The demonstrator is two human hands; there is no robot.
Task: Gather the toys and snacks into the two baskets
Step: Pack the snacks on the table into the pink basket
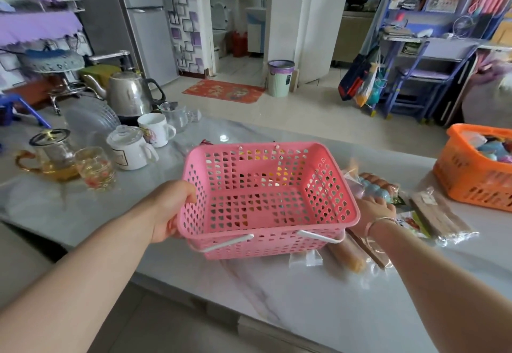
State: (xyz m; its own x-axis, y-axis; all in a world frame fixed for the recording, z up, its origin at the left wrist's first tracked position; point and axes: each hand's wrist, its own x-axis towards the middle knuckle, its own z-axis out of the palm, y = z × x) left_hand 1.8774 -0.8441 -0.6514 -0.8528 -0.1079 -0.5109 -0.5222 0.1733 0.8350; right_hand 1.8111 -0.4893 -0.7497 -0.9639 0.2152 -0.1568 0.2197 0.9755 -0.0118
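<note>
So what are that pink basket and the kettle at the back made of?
The pink basket looks like moulded plastic: uniform matte pink, walls pierced with regular holes, thin white handles. The kettle looks like polished metal, probably stainless steel, since it mirrors the room; its black handle is likely plastic.

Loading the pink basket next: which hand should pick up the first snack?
Right. The right hand already rests on the snack packets beside the pink basket, while the left hand holds the basket's rim.
</note>
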